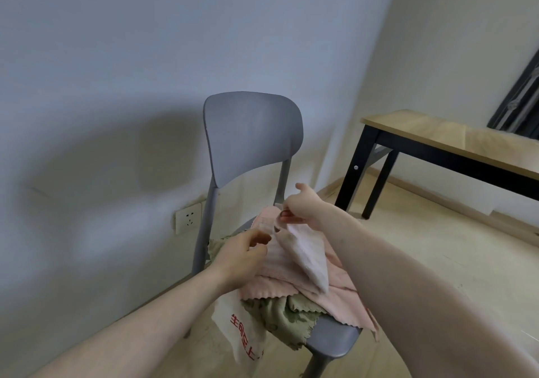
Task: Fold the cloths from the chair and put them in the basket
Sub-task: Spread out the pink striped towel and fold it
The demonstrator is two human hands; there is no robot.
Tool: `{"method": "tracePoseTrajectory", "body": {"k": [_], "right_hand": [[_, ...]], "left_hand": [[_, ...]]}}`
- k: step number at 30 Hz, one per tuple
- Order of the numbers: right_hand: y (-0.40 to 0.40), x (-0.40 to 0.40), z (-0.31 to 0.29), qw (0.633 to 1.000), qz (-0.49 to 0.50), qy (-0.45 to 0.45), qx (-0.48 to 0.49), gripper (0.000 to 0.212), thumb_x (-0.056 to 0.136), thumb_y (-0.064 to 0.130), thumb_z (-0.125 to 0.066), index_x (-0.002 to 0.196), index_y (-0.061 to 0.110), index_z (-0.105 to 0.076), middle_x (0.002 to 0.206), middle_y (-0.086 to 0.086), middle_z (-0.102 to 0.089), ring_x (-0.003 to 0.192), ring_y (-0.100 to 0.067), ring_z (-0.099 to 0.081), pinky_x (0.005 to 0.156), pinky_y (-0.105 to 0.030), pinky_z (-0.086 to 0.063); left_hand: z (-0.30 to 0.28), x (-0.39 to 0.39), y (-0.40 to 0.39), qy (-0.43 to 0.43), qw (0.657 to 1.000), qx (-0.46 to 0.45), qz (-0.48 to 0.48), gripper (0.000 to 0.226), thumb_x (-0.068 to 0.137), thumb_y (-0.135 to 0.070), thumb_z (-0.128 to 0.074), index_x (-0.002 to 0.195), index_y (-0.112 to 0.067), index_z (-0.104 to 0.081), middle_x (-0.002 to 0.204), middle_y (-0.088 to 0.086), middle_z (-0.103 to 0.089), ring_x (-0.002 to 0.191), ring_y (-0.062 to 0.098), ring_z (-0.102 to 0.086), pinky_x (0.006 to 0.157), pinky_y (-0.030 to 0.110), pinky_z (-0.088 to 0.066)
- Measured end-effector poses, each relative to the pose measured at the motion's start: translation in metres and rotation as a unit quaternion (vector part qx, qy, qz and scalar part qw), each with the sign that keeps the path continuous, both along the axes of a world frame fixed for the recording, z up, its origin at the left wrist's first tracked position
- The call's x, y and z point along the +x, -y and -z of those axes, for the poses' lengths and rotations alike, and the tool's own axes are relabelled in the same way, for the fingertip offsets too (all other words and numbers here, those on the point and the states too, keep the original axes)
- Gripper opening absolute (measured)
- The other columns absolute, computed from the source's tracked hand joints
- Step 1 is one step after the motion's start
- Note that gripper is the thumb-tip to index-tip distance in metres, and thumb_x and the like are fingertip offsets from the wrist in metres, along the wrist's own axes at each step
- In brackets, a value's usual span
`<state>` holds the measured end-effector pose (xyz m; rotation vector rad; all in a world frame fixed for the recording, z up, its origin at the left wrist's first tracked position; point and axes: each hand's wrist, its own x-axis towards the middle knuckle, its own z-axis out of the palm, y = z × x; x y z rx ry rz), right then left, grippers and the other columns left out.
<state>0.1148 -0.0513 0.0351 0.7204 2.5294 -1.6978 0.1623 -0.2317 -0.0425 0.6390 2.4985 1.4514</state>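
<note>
Grey chair (250,138) stands against the wall, its seat heaped with cloths (344,296). Both hands pinch a pale pink cloth (306,253) above the heap: right hand (300,208) at its top edge, left hand (242,253) lower.

Pale wall (116,56) (socket (188,217) low), wood floor (437,261), black-legged table (437,141) right.

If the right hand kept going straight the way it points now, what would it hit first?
Probably the grey chair's backrest: the right hand, pinching the pale striped cloth, points up and away over the seat. Depth is unclear.
</note>
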Motion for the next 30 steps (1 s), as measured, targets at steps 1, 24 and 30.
{"method": "tracePoseTrajectory", "body": {"k": [1,24,30], "right_hand": [[0.003,-0.003,0.005,1.0,-0.003,0.006,0.008,0.074,0.101,-0.001,-0.045,0.163,0.026,-0.016,0.101,-0.016,-0.07,0.069,-0.023,-0.069,0.081,-0.043,-0.065],[-0.042,0.139,0.05,0.937,-0.155,-0.091,0.299,0.039,0.1,0.021,-0.06,0.133,0.04,-0.063,0.126,0.021,-0.062,0.109,0.008,-0.056,0.087,-0.011,-0.047],[-0.047,0.147,0.073,0.889,-0.239,-0.061,0.386,0.052,0.088,0.036,-0.066,0.139,0.04,-0.062,0.151,0.018,-0.05,0.145,-0.004,-0.038,0.117,-0.022,-0.03]], "left_hand": [[0.001,-0.002,0.001,0.002,1.0,-0.002,-0.001,0.04,0.099,-0.021,-0.048,0.135,-0.025,-0.063,0.131,-0.012,-0.065,0.123,0.007,-0.057,0.104,0.027,-0.045],[-0.007,-0.01,0.018,-0.2,0.946,-0.239,0.086,0.027,0.074,-0.042,-0.054,0.093,-0.039,-0.073,0.1,-0.019,-0.068,0.1,0.006,-0.061,0.089,0.038,-0.056],[-0.008,-0.004,0.01,-0.187,0.924,-0.314,0.114,0.048,0.069,-0.032,-0.058,0.114,-0.047,-0.058,0.121,-0.018,-0.064,0.11,0.013,-0.061,0.087,0.041,-0.056]]}}
